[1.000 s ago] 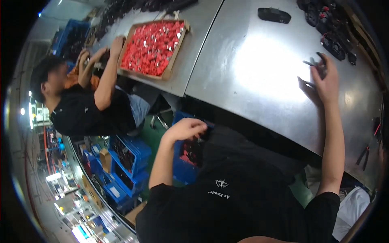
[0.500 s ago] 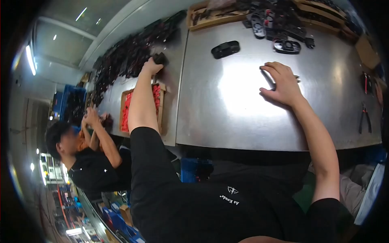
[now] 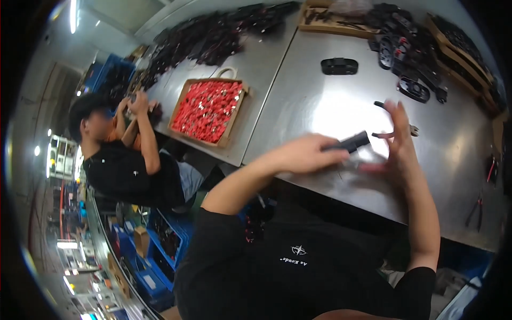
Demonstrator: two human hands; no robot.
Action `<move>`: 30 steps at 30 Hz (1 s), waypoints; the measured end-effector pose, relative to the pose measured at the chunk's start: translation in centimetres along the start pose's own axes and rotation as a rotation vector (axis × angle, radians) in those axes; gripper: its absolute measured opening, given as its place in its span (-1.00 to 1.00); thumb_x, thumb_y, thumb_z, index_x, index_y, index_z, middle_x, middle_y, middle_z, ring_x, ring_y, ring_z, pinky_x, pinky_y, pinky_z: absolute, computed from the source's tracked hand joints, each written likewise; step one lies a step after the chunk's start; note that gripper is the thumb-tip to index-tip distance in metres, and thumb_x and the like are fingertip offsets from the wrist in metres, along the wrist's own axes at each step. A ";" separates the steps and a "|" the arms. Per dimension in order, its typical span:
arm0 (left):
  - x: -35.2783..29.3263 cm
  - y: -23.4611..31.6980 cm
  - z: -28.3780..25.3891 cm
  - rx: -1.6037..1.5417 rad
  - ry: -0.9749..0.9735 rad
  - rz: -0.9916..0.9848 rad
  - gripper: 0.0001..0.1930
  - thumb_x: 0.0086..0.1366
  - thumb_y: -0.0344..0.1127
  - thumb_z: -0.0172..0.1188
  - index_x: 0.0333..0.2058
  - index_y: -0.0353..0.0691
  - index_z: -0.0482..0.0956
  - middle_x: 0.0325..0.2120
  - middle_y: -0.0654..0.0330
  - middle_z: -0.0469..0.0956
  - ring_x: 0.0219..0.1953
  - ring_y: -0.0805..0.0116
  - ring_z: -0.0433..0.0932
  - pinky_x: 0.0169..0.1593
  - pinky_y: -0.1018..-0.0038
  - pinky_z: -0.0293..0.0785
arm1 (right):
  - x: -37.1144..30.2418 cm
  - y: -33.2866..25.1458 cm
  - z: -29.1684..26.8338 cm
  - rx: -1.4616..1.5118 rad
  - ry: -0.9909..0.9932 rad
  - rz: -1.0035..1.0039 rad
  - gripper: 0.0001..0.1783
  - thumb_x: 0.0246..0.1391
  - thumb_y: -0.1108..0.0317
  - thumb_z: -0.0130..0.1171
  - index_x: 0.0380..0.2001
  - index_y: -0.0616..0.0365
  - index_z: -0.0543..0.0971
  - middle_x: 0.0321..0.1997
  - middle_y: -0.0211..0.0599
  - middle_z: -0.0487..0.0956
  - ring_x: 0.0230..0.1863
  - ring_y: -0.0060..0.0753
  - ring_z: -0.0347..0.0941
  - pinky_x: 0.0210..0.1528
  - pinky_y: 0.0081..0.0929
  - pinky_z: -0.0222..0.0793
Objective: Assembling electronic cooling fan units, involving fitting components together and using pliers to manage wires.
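My left hand, blurred, has come in over the near edge of the metal table. Its fingers are closed on a dark, block-shaped plastic part. Facing it, my right hand is open, fingers spread and partly smeared by motion, close to the part's far end. Behind the right hand shows a tool with metal jaws and dark handle ends, probably pliers; its middle is hidden, and I cannot tell whether the hand touches it. A black oval housing lies alone farther back on the table.
A carton of small red parts stands left of the table seam, a pale ring behind it. Black parts are heaped at the back left. Shells and trays crowd the back right. Pliers lie right. A co-worker works at left.
My left hand has come from the back-left heap to the near edge, bringing the dark part. My right hand has lifted its fingers toward it. The view has turned left, showing the red-parts carton fully.
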State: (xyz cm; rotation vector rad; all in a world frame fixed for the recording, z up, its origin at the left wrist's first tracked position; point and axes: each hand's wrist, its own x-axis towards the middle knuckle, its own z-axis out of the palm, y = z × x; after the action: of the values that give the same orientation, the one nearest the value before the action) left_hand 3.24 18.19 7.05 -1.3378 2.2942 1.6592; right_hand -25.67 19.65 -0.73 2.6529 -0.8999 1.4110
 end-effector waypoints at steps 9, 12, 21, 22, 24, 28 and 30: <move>-5.4 -5.0 7.8 -1.030 -0.386 0.000 -0.39 0.51 -0.12 0.16 0.32 -0.48 0.34 -0.04 0.02 0.66 -0.08 0.27 0.71 0.08 0.37 0.60 | 2.6 -6.5 1.0 0.195 -0.370 -0.155 -0.25 -0.05 -0.21 0.44 0.14 -0.01 0.66 0.03 -0.16 0.63 0.04 0.00 0.62 0.02 -0.13 0.60; -6.9 -3.3 8.4 -0.933 -0.086 0.097 -0.30 0.41 -0.03 0.33 0.33 -0.37 0.37 -0.02 0.03 0.66 -0.18 0.35 0.67 -0.03 0.42 0.58 | 1.5 -5.7 0.8 0.227 -0.333 0.006 -0.16 -0.20 -0.19 0.52 0.14 0.06 0.66 -0.14 -0.17 0.59 -0.13 -0.08 0.61 -0.17 -0.23 0.57; -2.8 -4.7 10.5 -0.770 0.633 0.211 -0.84 0.46 -0.33 0.34 -0.09 -0.27 0.64 -0.50 0.33 0.60 -0.52 0.61 0.51 -0.42 0.63 0.40 | 1.1 -7.2 2.5 0.427 -0.245 0.729 -0.03 -0.21 0.27 0.63 0.37 0.05 0.49 0.02 -0.18 0.49 0.07 -0.16 0.50 0.17 -0.31 0.43; -2.4 -4.9 10.2 -0.706 0.647 0.179 -0.86 0.44 -0.35 0.38 -0.15 -0.29 0.66 -0.50 0.33 0.62 -0.52 0.61 0.51 -0.41 0.62 0.40 | 0.7 -7.1 2.7 0.528 -0.210 0.735 -0.01 -0.16 0.28 0.61 0.41 0.06 0.44 0.09 -0.16 0.48 0.15 -0.18 0.48 0.25 -0.32 0.39; -0.4 -4.5 10.0 -0.641 0.721 0.230 -0.84 0.44 -0.33 0.39 -0.17 -0.30 0.66 -0.50 0.33 0.63 -0.50 0.62 0.52 -0.41 0.62 0.40 | -0.4 -6.2 2.8 0.622 -0.167 0.742 0.00 -0.10 0.29 0.58 0.45 0.07 0.39 0.17 -0.15 0.46 0.24 -0.19 0.45 0.33 -0.33 0.35; 1.1 -3.3 9.4 -0.148 0.891 0.387 -0.78 0.34 -0.31 0.47 -0.21 -0.33 0.66 -0.48 0.22 0.67 -0.51 0.50 0.59 -0.42 0.50 0.47 | -0.7 -6.1 2.4 0.917 -0.103 0.897 0.02 0.00 0.22 0.54 0.51 0.11 0.29 0.33 -0.16 0.41 0.39 -0.27 0.35 0.44 -0.32 0.25; 1.3 -2.1 9.8 0.086 0.877 0.514 -0.72 0.17 -0.37 0.53 -0.18 -0.27 0.65 -0.43 0.11 0.66 -0.49 0.20 0.65 -0.36 0.31 0.57 | -0.9 -6.6 2.9 0.885 -0.091 0.941 0.08 -0.04 0.15 0.59 0.51 0.12 0.27 0.35 -0.20 0.40 0.37 -0.29 0.37 0.43 -0.33 0.27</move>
State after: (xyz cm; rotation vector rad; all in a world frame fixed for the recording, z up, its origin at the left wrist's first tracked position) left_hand -0.58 24.92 0.52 -1.8239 3.3789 1.1176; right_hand -20.61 24.87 -1.49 2.9569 -2.1537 2.3000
